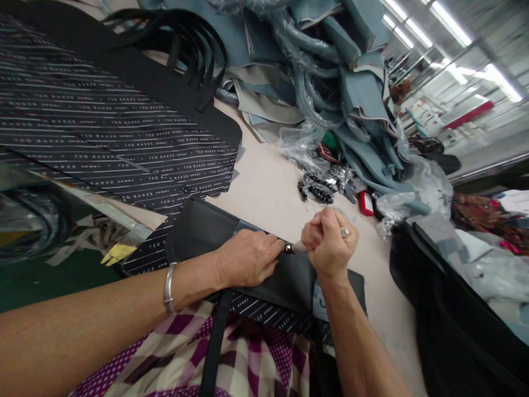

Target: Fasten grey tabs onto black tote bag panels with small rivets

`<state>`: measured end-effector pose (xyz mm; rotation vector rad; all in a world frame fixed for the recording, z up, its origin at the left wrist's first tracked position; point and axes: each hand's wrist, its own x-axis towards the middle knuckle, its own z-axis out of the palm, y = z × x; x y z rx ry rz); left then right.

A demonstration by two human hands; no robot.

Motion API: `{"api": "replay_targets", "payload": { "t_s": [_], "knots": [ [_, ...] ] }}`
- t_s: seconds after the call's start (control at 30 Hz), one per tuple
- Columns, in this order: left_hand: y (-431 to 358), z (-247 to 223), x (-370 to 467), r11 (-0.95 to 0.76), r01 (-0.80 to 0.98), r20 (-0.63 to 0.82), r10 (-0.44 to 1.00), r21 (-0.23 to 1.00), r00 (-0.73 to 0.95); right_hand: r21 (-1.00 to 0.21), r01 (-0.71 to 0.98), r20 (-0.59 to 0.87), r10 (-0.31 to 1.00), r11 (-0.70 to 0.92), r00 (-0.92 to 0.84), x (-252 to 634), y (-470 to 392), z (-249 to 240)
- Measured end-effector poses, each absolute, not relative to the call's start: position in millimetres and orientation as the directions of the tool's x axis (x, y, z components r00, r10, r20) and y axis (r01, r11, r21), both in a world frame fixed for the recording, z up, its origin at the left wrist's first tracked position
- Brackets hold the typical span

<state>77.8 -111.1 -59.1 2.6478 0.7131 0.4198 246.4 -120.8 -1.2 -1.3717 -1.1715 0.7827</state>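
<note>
My right hand [329,240] is wrapped in a fist round a hand tool with a pale handle [300,247]; its kind cannot be made out. The tool points left, and its tip meets a small shiny metal piece [288,248] at the upper edge of a black bag panel [202,229]. My left hand [252,258] grips that panel, fingers bent and pressed together close to the tip. The panel lies across the table's near edge, with striped printed lining [264,311] and a black strap [217,342] hanging below it.
Striped lined panels [124,127] with black straps [198,38] are piled at the left. Blue-grey bag parts [363,94] in plastic wrap stand at the back. Small black hardware [317,188] and a red box [366,203] lie nearby. Black material [430,292] is at the right.
</note>
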Motion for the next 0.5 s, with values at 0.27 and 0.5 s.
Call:
{"api": "replay_targets", "payload": {
  "t_s": [0.27,0.5],
  "knots": [
    [-109.2,-56.4,77.7,-0.794,0.458,0.159,0.552,0.4,0.818,-0.102,0.951,-0.499,0.841,-0.294,0.206,283.2,-220.5,28.5],
    [-102.2,-73.0,75.0,-0.729,0.44,0.197,0.607,0.525,0.77,-0.097,0.956,-0.504,0.842,-0.276,0.192,272.5,-289.9,10.1]
  ]
}}
